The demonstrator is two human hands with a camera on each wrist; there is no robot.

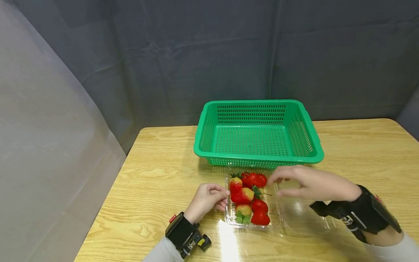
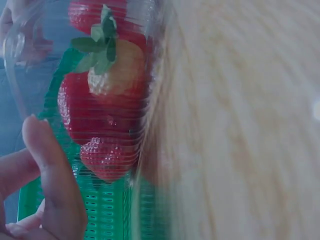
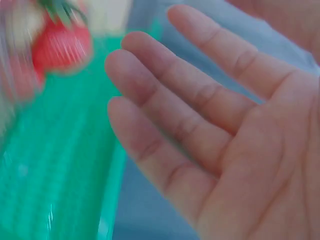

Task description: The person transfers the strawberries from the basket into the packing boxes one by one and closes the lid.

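Observation:
A clear plastic clamshell box (image 1: 276,214) with several red strawberries (image 1: 260,206), some pale near green leaves, stands on the table. Its transparent lid (image 1: 302,218) lies folded out to the right. At the box's left rim, my left hand (image 1: 206,200) pinches the edge between thumb and fingertips; the left wrist view shows a fingertip (image 2: 34,127) right on the rim, beside the strawberries (image 2: 110,157). My right hand (image 1: 309,183) hovers over the box's right side and the lid, fingers loosely extended and holding nothing. In the right wrist view its palm and fingers (image 3: 165,100) are spread.
A green slotted plastic basket (image 1: 255,158) stands right behind the box, with nothing in it. The wooden table (image 1: 147,174) runs back to a dark grey cloth (image 1: 196,65). A lighter cloth (image 1: 49,145) hangs along the left.

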